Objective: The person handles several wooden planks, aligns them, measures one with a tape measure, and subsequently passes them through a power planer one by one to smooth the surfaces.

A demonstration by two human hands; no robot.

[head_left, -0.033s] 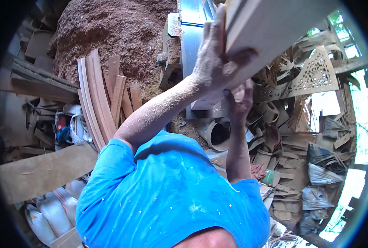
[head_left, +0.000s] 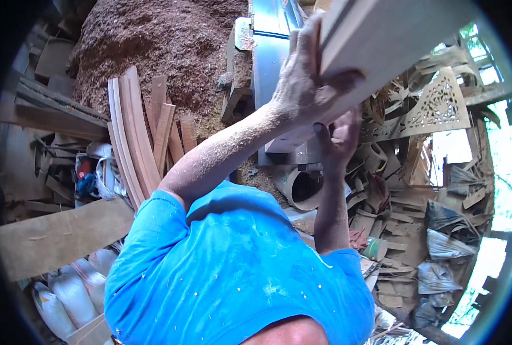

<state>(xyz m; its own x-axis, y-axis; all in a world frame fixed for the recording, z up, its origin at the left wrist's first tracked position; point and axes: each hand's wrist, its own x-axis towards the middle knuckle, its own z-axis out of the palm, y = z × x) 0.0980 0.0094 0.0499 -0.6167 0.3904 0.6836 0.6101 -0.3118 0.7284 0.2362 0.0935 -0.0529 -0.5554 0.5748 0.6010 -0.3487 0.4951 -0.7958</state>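
A thick, pale wooden board (head_left: 402, 43) slants up toward the top right, close to the camera. My left hand (head_left: 302, 89), dusted with sawdust, grips its left edge, with the thumb lying across the broad face. Lower down, my right hand (head_left: 341, 138) holds the board near its bottom edge. The thumb of that hand stands up, and some fingers are partly hidden by the board. Beyond my left hand lies the smooth metal bed (head_left: 267, 63) of a machine. The board covers part of that bed.
Left of my arm lean several curved wood strips (head_left: 134, 129), before a large sawdust heap (head_left: 152, 43). A round pipe opening (head_left: 305, 190) sits below the machine. Right are a carved fretwork panel (head_left: 440, 106) and scattered offcuts (head_left: 397, 253). White sacks (head_left: 75, 293) stand lower left.
My right hand has shifted slightly right and upward along the board. The board and my left hand have moved a little to the right.
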